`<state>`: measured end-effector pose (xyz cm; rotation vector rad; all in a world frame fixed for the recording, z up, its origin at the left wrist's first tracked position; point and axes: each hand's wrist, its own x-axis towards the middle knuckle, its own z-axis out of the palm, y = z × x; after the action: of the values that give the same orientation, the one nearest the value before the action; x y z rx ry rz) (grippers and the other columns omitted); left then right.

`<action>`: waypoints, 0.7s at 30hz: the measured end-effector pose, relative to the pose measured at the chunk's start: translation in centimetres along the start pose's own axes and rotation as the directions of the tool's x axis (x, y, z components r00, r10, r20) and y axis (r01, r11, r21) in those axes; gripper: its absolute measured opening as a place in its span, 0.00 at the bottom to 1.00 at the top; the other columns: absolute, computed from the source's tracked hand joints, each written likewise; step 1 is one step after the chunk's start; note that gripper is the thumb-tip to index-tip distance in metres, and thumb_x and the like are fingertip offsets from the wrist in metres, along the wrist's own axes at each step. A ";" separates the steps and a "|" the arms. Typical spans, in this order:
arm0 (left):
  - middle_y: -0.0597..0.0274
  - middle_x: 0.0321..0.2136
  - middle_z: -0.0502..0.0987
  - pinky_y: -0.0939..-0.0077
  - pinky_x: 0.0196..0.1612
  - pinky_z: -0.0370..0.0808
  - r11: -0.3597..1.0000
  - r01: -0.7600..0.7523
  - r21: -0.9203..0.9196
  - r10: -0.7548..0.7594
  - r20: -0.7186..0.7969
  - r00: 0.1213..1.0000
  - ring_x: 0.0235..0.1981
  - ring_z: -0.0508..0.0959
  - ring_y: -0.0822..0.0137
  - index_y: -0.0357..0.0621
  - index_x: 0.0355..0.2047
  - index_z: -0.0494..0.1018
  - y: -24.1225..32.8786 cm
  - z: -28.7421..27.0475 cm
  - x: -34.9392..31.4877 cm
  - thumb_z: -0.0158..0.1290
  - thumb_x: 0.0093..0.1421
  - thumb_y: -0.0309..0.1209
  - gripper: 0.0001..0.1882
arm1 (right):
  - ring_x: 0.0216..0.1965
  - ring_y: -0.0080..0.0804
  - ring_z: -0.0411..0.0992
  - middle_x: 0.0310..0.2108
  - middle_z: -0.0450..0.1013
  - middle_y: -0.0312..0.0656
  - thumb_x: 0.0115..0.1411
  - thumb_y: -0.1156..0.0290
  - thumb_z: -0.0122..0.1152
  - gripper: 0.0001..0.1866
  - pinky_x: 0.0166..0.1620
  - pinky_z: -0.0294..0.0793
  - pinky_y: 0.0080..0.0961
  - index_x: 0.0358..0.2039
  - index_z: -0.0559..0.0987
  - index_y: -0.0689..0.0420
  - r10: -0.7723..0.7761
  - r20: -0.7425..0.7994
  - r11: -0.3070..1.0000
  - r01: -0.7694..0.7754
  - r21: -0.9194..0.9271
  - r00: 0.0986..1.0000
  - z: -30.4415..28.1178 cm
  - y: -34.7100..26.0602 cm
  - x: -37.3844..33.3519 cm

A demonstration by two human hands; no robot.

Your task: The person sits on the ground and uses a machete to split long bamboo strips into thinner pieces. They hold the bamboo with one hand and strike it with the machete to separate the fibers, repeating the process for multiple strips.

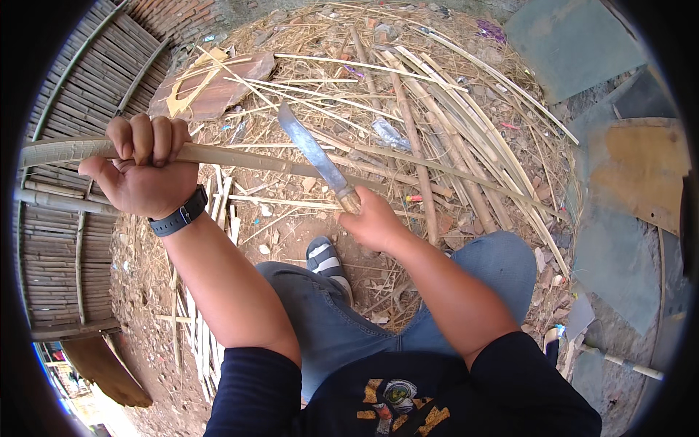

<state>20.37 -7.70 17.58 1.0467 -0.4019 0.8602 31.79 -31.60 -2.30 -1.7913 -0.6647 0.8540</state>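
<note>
My left hand [149, 171], with a dark watch on its wrist, is wrapped round a long split bamboo strip [244, 157]. The strip runs from the left rim across in front of me to the right, curving slightly downward. In my right hand [377, 224] is a machete [314, 154], gripped by its wooden handle. Its broad steel blade points away and to the left, over the strip in this view; whether the two touch I cannot tell.
Several split bamboo lengths [466, 120] lie at the far right, beside brown poles [413, 135]. More pale strips [200, 342] lie left of my legs. A brown board [226, 95] rests farther off. A bamboo wall [62, 277] stands left, and grey sheets [615, 269] lean right.
</note>
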 end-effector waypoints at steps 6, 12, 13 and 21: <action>0.74 0.15 0.55 0.76 0.24 0.51 0.999 0.031 -0.040 -0.028 0.073 0.997 0.16 0.51 0.75 0.54 0.23 0.61 -0.7 1.3 0.2 0.45 0.64 0.71 0.34 | 0.32 0.53 0.78 0.29 0.76 0.58 0.58 0.66 0.67 0.28 0.35 0.74 0.46 0.55 0.69 0.64 -0.114 -0.069 0.976 0.099 -0.191 0.991 0.4 -0.5 -1.5; 0.74 0.15 0.57 0.76 0.24 0.51 1.000 0.003 0.029 -0.002 -0.027 1.000 0.15 0.53 0.75 0.54 0.23 0.62 0.4 -0.1 0.1 0.47 0.63 0.70 0.33 | 0.38 0.64 0.78 0.34 0.77 0.62 0.58 0.69 0.65 0.26 0.41 0.77 0.53 0.54 0.67 0.63 -0.054 -0.159 0.961 0.009 -0.276 0.986 2.5 2.5 -1.0; 0.74 0.15 0.57 0.76 0.23 0.51 1.000 0.010 0.023 -0.009 -0.014 1.000 0.15 0.53 0.75 0.54 0.23 0.62 0.8 -0.8 -0.1 0.47 0.63 0.70 0.33 | 0.39 0.64 0.78 0.34 0.77 0.62 0.58 0.69 0.65 0.26 0.41 0.77 0.53 0.53 0.67 0.63 -0.098 -0.137 0.962 0.059 -0.267 0.986 2.4 1.4 -1.4; 0.74 0.15 0.58 0.76 0.23 0.51 0.997 0.008 0.073 -0.006 -0.028 1.000 0.14 0.53 0.75 0.54 0.23 0.63 0.3 -0.8 0.1 0.48 0.62 0.70 0.32 | 0.38 0.63 0.78 0.34 0.78 0.60 0.58 0.69 0.65 0.26 0.42 0.79 0.53 0.53 0.67 0.63 0.056 -0.178 0.938 -0.113 -0.327 0.982 2.9 6.7 0.4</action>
<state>20.11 -6.89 17.46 1.1021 -0.3453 0.8882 30.09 -32.00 -9.39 -2.1870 -0.6565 0.6646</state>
